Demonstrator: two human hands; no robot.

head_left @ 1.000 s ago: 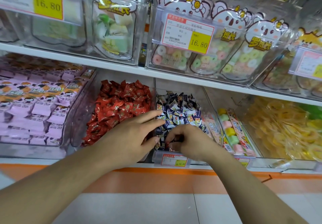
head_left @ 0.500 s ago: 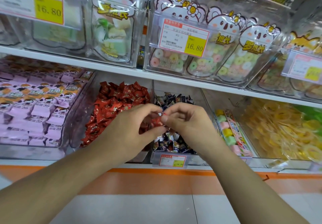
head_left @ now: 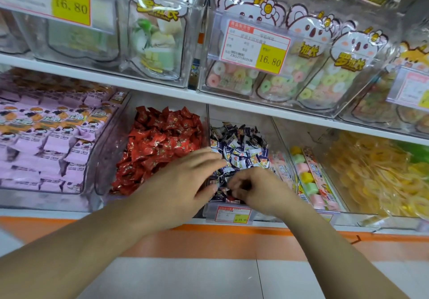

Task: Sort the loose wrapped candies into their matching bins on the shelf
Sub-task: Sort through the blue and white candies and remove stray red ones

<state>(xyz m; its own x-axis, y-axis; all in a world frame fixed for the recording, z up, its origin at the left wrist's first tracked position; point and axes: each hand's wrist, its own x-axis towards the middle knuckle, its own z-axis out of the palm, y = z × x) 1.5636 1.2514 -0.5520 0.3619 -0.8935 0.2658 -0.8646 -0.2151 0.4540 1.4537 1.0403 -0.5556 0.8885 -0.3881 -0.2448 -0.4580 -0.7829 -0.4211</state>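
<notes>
The bin of red wrapped candies [head_left: 162, 145] sits left of the bin of blue-and-white wrapped candies [head_left: 241, 145] on the lower shelf. My left hand [head_left: 185, 182] lies palm down over the divider between these two bins, fingers stretched out toward the blue-and-white pile; its underside is hidden. My right hand [head_left: 257, 187] is at the front of the blue-and-white bin, fingers curled in a pinch. A small red candy [head_left: 231, 198] shows at its fingertips among the blue-and-white wrappers.
A bin of purple packets [head_left: 46, 140] stands at far left. Pastel cube sticks [head_left: 308, 178] and yellow ring sweets [head_left: 376, 173] fill the bins to the right. A price tag [head_left: 233, 214] hangs on the blue-and-white bin's front. Clear bins of bagged sweets [head_left: 267, 78] line the upper shelf.
Half a second ago both hands were raised together with a red candy pinched between them. They have dropped back down; the right hand is again pinching at the front of the blue-and-white bin.
</notes>
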